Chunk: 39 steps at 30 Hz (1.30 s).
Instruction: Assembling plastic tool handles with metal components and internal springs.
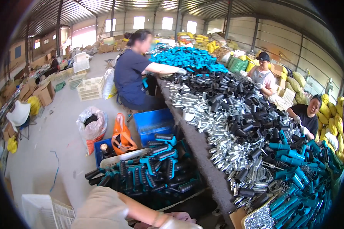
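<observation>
My left forearm comes in from the lower edge in a beige sleeve, and its white-gloved left hand (177, 224) is at the bottom edge, partly cut off. Its fingers are too hidden to show a grip. My right hand is out of view. Just beyond my left arm, a bin holds a heap of teal-and-black handles (151, 170). Right of my hand stands a carton of small silver metal parts (260, 220). Teal tubes (290, 202) are heaped beside and behind that carton.
A long table (198, 147) bears piles of silver metal pieces (218, 145), black sleeves (252, 118) and teal parts (191, 57). Three co-workers sit around it. Left are a blue crate (153, 124), an orange bag (122, 137), a white sack (91, 126) and a white basket (42, 212).
</observation>
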### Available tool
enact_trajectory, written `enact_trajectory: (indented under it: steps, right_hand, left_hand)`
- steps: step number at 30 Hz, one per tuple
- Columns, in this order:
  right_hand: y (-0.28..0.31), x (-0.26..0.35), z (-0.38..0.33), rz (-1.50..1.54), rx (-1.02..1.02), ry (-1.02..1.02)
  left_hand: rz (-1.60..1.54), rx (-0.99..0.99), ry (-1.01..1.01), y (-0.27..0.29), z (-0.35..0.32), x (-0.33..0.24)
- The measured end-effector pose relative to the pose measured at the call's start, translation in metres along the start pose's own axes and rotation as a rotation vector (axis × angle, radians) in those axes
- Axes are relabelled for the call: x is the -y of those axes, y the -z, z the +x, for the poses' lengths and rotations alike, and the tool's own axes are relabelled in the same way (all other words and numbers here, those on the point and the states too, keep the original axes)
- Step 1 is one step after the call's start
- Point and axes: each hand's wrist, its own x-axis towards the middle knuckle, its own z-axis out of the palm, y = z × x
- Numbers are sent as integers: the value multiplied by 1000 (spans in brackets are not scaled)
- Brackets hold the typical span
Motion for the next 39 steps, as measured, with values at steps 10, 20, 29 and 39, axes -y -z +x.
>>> enact_trajectory:
  steps: [10,20,29,39]
  right_hand:
    - [257,-190,88,-154,-584,-815]
    - [308,-256,138,-568,-253,-634]
    - [319,-255,137,-1023,-28,-429]
    - [296,-230,104,-1552,147,-279]
  left_hand:
    - [372,460,557,-67,-22,43]
    - [60,229,499,-116,-39,87]
    - [146,92,670,-107,4,67]
    - [147,136,965,-171,-3,92]
